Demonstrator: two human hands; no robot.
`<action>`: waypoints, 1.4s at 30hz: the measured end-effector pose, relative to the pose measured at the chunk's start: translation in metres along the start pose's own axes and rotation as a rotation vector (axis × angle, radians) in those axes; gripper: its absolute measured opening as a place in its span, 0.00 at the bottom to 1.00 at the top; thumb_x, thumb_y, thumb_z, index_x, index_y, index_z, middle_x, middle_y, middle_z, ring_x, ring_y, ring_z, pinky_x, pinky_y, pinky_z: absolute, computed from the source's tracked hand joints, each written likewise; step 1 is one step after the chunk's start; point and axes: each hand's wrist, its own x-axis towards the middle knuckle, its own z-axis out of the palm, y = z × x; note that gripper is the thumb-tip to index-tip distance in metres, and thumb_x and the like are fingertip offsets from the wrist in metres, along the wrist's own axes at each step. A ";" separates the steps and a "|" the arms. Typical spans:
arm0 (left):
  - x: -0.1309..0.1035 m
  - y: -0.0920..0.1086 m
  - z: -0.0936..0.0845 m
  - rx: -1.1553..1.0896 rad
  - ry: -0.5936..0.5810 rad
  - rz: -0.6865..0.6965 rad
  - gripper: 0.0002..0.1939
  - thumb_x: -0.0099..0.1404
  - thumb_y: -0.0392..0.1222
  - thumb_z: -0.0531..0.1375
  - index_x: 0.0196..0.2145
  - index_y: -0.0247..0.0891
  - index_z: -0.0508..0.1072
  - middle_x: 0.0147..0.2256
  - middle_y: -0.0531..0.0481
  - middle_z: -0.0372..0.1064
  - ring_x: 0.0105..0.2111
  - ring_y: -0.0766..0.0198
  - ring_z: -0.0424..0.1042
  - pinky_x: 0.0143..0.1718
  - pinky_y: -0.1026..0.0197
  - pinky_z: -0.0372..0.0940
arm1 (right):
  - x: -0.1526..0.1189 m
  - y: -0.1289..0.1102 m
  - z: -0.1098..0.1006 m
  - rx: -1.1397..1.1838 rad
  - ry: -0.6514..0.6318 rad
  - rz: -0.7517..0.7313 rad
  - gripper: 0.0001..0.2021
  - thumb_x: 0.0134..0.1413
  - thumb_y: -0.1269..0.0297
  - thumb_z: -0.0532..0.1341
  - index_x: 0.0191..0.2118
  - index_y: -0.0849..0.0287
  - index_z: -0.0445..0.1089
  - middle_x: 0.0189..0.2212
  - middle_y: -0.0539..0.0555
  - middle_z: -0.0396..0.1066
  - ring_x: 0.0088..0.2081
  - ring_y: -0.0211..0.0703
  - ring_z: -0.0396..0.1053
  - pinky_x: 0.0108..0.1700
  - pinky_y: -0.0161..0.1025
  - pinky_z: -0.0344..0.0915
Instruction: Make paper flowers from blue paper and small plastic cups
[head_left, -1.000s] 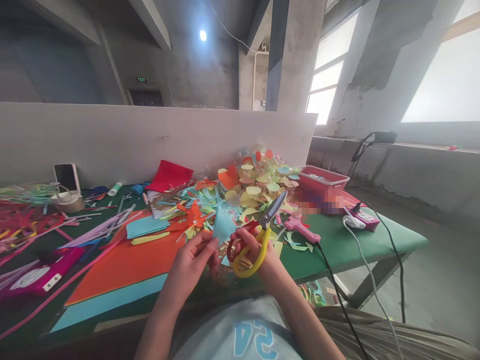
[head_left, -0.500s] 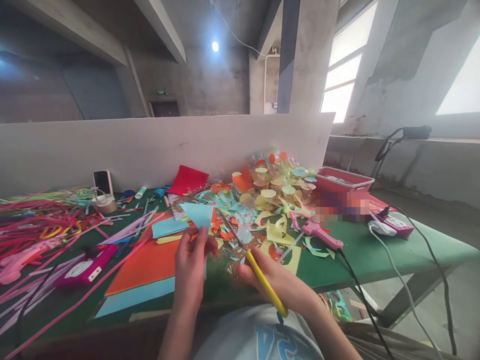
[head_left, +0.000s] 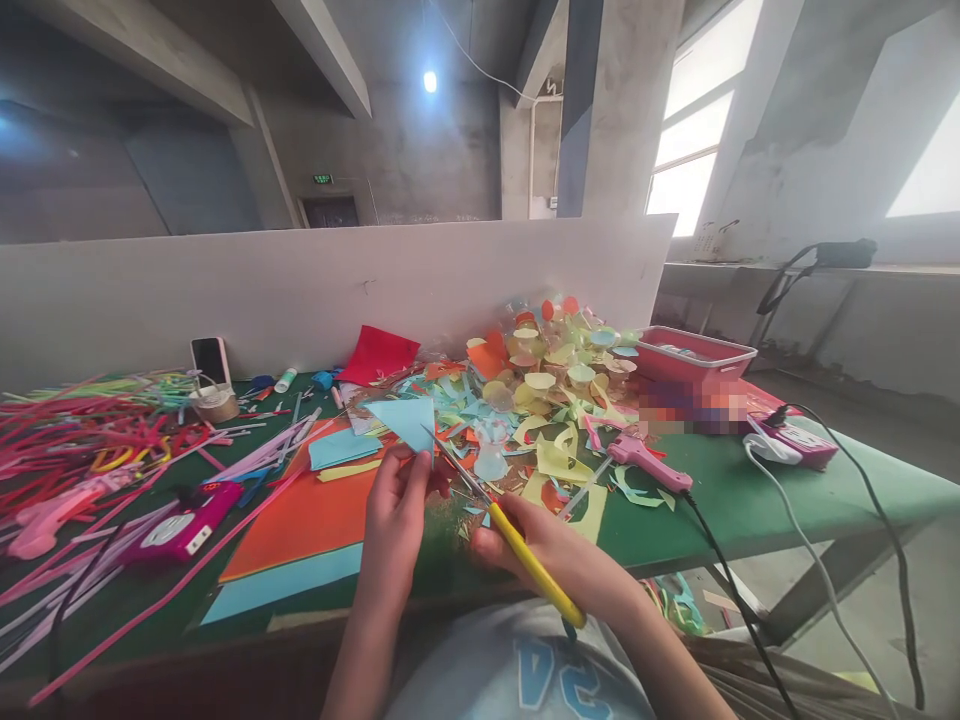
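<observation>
My left hand [head_left: 401, 510] pinches the lower edge of a light blue piece of paper [head_left: 405, 420], holding it up above the table. Wrapped around the yellow handle of a pair of scissors [head_left: 534, 560] is my right hand [head_left: 544, 545]. The blades point up and left, with their tips at the right edge of the blue paper. Below and left of the held piece lie an orange sheet [head_left: 300, 525], a folded light blue sheet [head_left: 343, 449] and another blue sheet [head_left: 277, 590] under the orange one.
Paper scraps and round cutouts [head_left: 540, 380] are heaped behind my hands. A pink glue gun [head_left: 649, 465] with a black cord lies to the right, near a pink basket [head_left: 697, 355]. Leftward are pipe cleaners [head_left: 67, 440], a magenta power strip [head_left: 184, 525], a cup [head_left: 215, 402] and a phone [head_left: 209, 360].
The scissors' tips now lie at the blue paper's right edge, closer than before. My left hand and the paper sit slightly further right in view, and the whole view has shifted a little.
</observation>
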 end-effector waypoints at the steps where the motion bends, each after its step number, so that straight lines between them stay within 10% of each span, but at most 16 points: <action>1: 0.000 0.001 0.000 -0.003 0.016 -0.003 0.16 0.60 0.56 0.63 0.35 0.43 0.67 0.27 0.57 0.71 0.27 0.68 0.68 0.35 0.65 0.64 | 0.000 0.000 0.000 0.002 0.001 0.000 0.24 0.54 0.38 0.58 0.33 0.57 0.59 0.27 0.44 0.57 0.28 0.36 0.52 0.31 0.35 0.53; 42: -0.011 0.019 0.003 0.124 -0.240 0.023 0.15 0.63 0.52 0.58 0.27 0.41 0.59 0.17 0.61 0.54 0.20 0.69 0.54 0.24 0.67 0.51 | 0.005 0.002 0.010 0.029 0.043 -0.033 0.28 0.52 0.33 0.55 0.27 0.57 0.57 0.21 0.45 0.55 0.24 0.35 0.52 0.26 0.33 0.49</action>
